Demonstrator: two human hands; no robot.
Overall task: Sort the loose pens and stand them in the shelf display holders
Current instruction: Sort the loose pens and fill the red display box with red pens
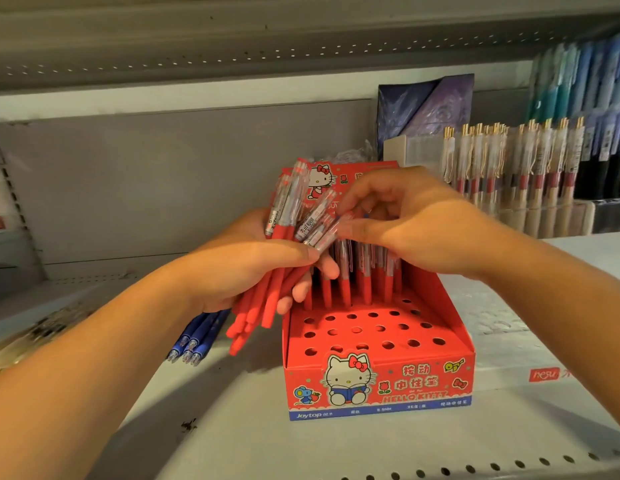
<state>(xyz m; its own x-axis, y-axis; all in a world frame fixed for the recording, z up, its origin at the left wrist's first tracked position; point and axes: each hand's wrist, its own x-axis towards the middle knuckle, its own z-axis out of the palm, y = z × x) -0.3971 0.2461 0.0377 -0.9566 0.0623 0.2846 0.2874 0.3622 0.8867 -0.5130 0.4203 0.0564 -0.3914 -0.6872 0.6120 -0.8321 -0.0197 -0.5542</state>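
Observation:
My left hand point(256, 268) grips a bundle of red pens point(263, 306) with clear upper barrels, tips pointing down and left. My right hand point(402, 220) reaches across from the right and pinches the top of one pen point(327, 233) in that bundle. Below both hands stands a red cartoon-cat display holder point(377, 379) with rows of round holes. Several red pens point(365, 282) stand in its back rows, partly hidden by my right hand; the front rows of holes point(370, 332) hold nothing.
Several blue pens point(194, 341) lie on the white shelf point(232, 427) left of the holder. A clear holder of beige and red pens point(530, 174) stands at the back right, with packaged blue pens point(585, 81) above. A dark folder point(426, 109) leans behind the red box.

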